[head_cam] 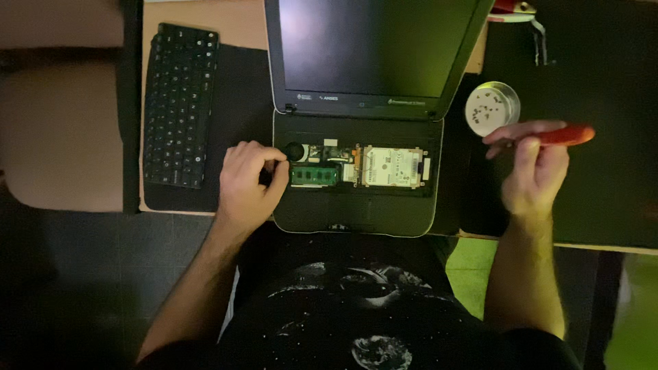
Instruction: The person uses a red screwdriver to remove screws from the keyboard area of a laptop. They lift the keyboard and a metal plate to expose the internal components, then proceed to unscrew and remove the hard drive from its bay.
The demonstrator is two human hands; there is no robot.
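Right hand [533, 171] clenched round red-handled screwdriver [565, 135], just beside round dish [492, 107] of small screws. Left hand [247, 181] curled, fingertips pinched at left edge of opened laptop base [356, 212]; contents of pinch unclear. Detached keyboard [178, 106] lies left.

Head-worn camera, looking straight down from above the seated person.

The single view faces almost vertically down onto the wooden worktop [240, 20] from roughly head height, near enough that both forearms run in from the bottom edge. The person's dark printed shirt [356, 322] fills the lower middle, so the bottom edge is the near side. The opened black laptop [356, 205] with its innards bared sits centre frame, its screen toward the top edge. The left hand [248, 181] lies left of centre, the right hand [534, 168] right of centre. The detached black keyboard [179, 103] lies upper left.
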